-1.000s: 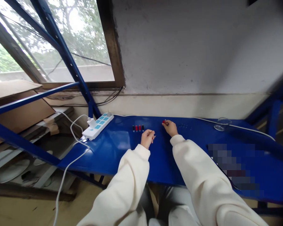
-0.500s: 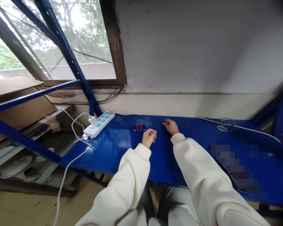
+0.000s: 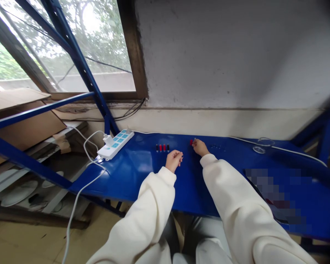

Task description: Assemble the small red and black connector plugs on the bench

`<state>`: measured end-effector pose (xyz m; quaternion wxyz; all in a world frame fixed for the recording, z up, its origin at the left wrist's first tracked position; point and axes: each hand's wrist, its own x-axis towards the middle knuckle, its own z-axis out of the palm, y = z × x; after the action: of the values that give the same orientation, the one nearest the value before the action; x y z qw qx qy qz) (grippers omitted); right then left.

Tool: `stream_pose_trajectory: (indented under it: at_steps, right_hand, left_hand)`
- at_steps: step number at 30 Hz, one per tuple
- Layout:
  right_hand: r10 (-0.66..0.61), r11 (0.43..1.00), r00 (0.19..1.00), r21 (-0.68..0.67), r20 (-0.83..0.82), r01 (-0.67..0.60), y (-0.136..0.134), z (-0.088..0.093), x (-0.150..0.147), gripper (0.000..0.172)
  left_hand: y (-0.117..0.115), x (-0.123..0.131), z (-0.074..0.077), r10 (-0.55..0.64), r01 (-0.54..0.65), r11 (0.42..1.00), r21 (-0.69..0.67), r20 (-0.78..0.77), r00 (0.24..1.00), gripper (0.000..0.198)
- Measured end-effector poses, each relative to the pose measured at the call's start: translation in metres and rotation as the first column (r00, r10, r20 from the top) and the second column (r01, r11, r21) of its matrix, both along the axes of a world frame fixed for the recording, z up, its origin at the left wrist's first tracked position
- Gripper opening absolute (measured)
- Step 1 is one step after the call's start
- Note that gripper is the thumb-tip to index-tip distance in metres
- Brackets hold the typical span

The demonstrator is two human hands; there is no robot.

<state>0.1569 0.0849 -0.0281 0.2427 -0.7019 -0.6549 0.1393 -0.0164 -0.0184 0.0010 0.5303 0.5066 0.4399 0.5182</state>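
Several small black and red cylinders (image 3: 164,147) stand in a short row on the blue table (image 3: 137,183). Just in front of the row's right end is my left hand (image 3: 174,160), its fingers curled together around something too small to make out. Farther right, my right hand (image 3: 200,147) has its fingertips pinched beside a small red piece (image 3: 191,142) at the back of the table; whatever lies between them is too small to name. Tiny clear pieces (image 3: 217,147) lie scattered to the right of that hand.
A white power strip (image 3: 116,145) with a plug and white cable sits at the table's back left. A clear round item (image 3: 259,149) lies at the back right, near another cable. Blue frame bars rise at both sides, and a wall stands behind.
My right hand has shifted slightly to the right, and more of the red piece shows at its fingertips. My left hand has stayed almost still.
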Motion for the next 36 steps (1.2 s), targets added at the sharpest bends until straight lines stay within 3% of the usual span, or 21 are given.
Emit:
stream_pose_trajectory:
  at_steps: [12,17,21,23,27,32,36]
  right_hand:
    - [-0.044,0.999,0.998,0.0,0.035,0.044,0.002,0.006,0.0,0.014]
    - [-0.077,0.997,0.996,0.035,0.038,0.075,-0.017,0.014,0.005,0.018]
    - [-0.113,0.991,0.993,0.072,-0.033,0.115,-0.048,0.021,-0.003,0.02]
    - [-0.083,0.989,0.992,0.118,-0.098,0.094,-0.064,0.024,-0.013,0.02]
    - [0.114,0.967,0.982,0.244,-0.153,-0.074,-0.085,0.024,-0.034,0.022]
    - [0.274,0.921,0.955,0.319,-0.115,-0.226,-0.091,0.019,-0.046,0.024]
    - [0.307,0.91,0.946,0.325,-0.104,-0.259,-0.091,0.017,-0.046,0.024]
  left_hand:
    - [0.002,-0.001,-0.005,-0.005,0.005,1.0,0.013,-0.044,0.999,0.019]
    - [0.003,-0.001,-0.01,0.02,-0.003,0.997,0.079,-0.207,0.978,0.021]
    - [0.0,0.0,-0.011,0.132,-0.044,0.975,0.218,-0.406,0.904,0.016]
    - [-0.002,-0.002,-0.01,0.24,-0.101,0.948,0.301,-0.471,0.849,0.014]
    - [-0.002,-0.008,-0.004,0.397,-0.248,0.911,0.329,-0.538,0.744,0.043]
    - [0.006,-0.015,0.0,0.433,-0.342,0.902,0.265,-0.571,0.698,0.057]
    - [0.01,-0.015,-0.001,0.445,-0.355,0.895,0.269,-0.57,0.691,0.056]
